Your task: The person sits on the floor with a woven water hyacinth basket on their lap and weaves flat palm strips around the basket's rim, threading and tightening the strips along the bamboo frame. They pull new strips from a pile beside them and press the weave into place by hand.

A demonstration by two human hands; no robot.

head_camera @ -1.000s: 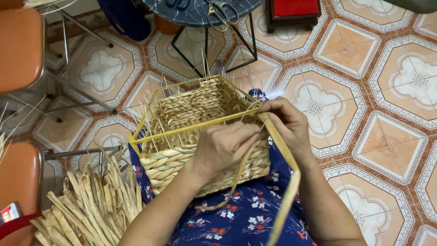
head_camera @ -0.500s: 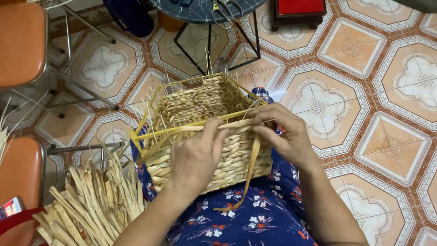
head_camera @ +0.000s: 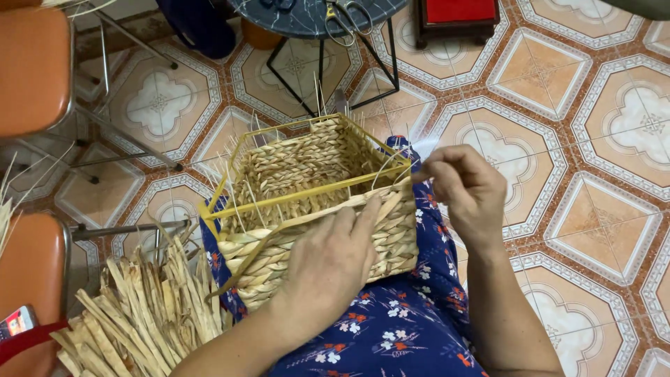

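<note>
Basket: half-woven rectangular basket (head_camera: pixel 317 202) of pale plaited straw on a yellow wire frame, resting on the person's lap over a blue flowered dress (head_camera: pixel 398 328), at the middle of the head view.
Left hand: left hand (head_camera: pixel 328 269) lies flat against the near woven wall at 6 o'clock, fingers pressing a loose straw strand (head_camera: pixel 307 218) under the rim; not clenched.
Right hand: right hand (head_camera: pixel 464 185) at 3 o'clock, fingers pinched shut on the strand's end beside the basket's corner.
Handling: looks light, springy, fairly stiff thanks to the frame; strands pliable, likely to crack if kinked; best held by frame corners or the woven wall.
Surroundings: bundle of cut straw (head_camera: pixel 139 307) at 8 o'clock; orange chairs (head_camera: pixel 31 66) at 10; scissors (head_camera: pixel 347 15) on a dark round tabletop (head_camera: pixel 293 17) at 12; patterned tile floor (head_camera: pixel 558 139).
</note>
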